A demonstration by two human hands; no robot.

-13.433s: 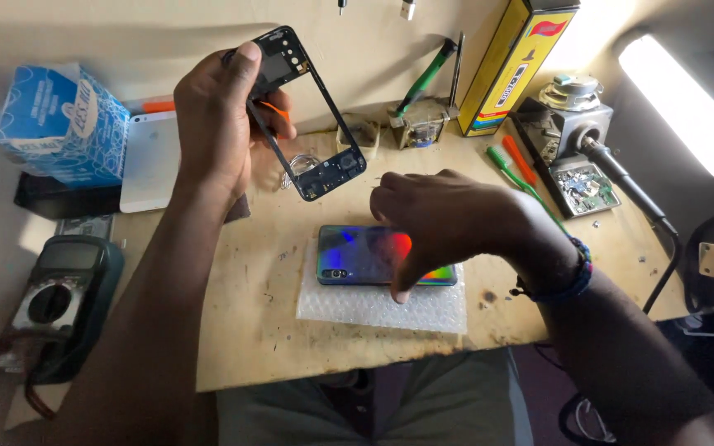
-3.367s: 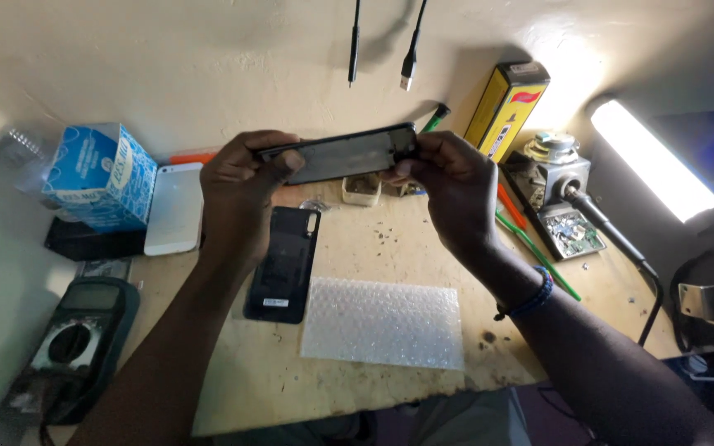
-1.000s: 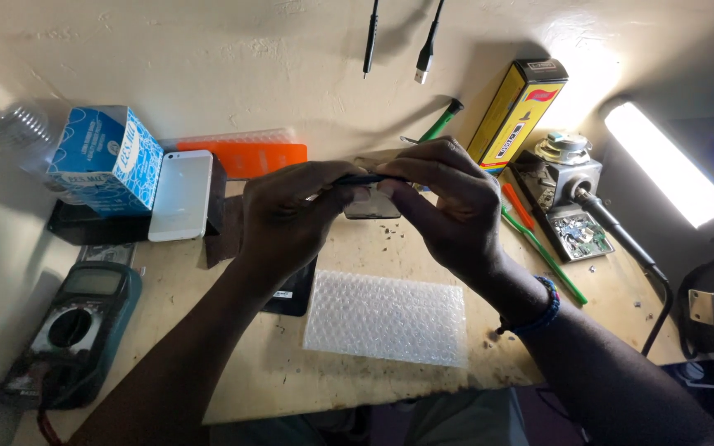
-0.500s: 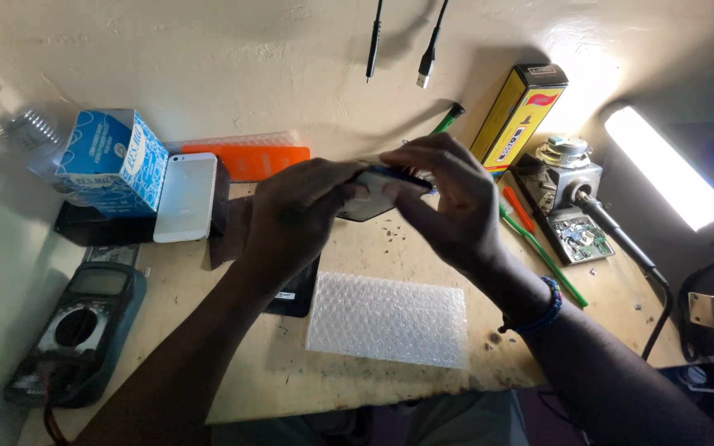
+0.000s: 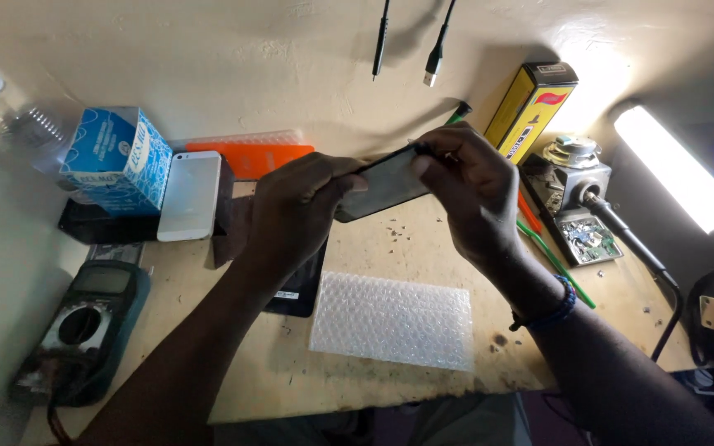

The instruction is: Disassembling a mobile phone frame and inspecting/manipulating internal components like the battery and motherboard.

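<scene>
Since half a second ago I've tipped the flat black phone panel [image 5: 383, 183] so its face shows. My left hand [image 5: 303, 206] and right hand [image 5: 466, 186] pinch its ends above the bench; its long axis runs left-right, right end higher.

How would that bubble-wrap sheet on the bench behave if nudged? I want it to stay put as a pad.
The bubble-wrap sheet looks thin and probably very light, so a nudge would likely slide it. It lies flat on the table with nothing weighing it down. Lifted, it would probably flop.
</scene>
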